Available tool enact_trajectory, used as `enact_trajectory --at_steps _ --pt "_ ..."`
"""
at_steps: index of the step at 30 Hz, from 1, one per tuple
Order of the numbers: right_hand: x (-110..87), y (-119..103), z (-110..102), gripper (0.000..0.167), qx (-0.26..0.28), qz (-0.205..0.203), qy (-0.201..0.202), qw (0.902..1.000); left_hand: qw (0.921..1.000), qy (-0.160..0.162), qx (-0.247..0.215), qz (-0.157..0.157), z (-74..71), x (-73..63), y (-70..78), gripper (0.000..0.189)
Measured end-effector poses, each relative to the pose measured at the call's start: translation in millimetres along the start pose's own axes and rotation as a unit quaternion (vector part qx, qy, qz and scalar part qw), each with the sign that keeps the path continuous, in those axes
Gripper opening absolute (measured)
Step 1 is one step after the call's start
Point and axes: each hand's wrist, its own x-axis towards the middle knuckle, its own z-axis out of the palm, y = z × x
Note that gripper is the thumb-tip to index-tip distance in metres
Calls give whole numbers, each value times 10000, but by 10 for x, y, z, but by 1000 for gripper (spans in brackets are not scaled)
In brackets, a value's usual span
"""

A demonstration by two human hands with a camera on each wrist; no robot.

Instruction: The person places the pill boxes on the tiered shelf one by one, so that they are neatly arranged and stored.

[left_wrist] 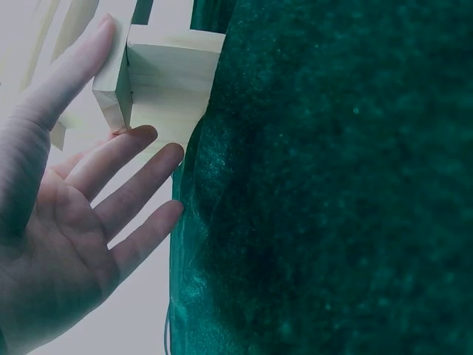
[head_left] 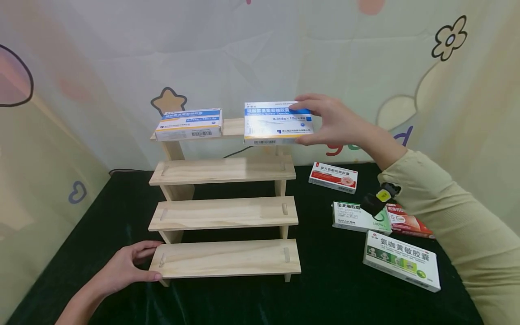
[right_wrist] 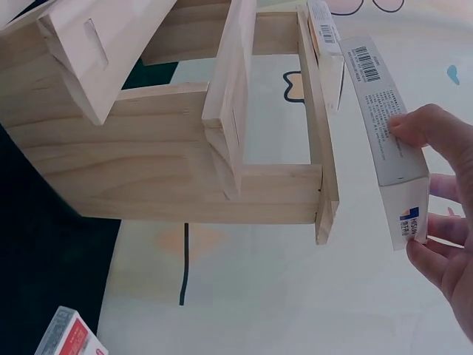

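A four-step wooden display stand (head_left: 223, 214) stands in the middle of the head view. My right hand (head_left: 337, 119) pinches a blue-and-white medicine box (head_left: 276, 126) by its right end, thumb below and fingers above, over the right part of the top step. The right wrist view shows this medicine box (right_wrist: 380, 122) tilted, apart from the step board. A similar blue-and-white box (head_left: 188, 124) lies on the top step's left part. My left hand (head_left: 122, 268) holds the left end of the lowest step, its thumb at the front edge; the wrist view shows the other fingers (left_wrist: 140, 185) spread.
Right of the stand, on dark green cloth (head_left: 325, 280), lie a red-and-white box (head_left: 333, 176), a green-and-white box (head_left: 357, 216), a red box (head_left: 406, 221) partly covered by it, and a larger white-and-green box (head_left: 402, 262). A printed curtain (head_left: 227, 54) hangs behind the stand.
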Motion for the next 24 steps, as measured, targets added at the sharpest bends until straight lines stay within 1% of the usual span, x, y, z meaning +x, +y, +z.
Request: enact_trajectory --at_steps 9,18,24 --pt "110 49 91 60 158 134 -57 9998 10000 27 39 -52 0 -2 -3 70" --pt "194 92 150 61 290 162 -130 9994 10000 36 65 56 -5 -3 6 69" --pt "256 111 178 62 420 331 -237 9983 10000 47 56 67 -5 1 -1 70"
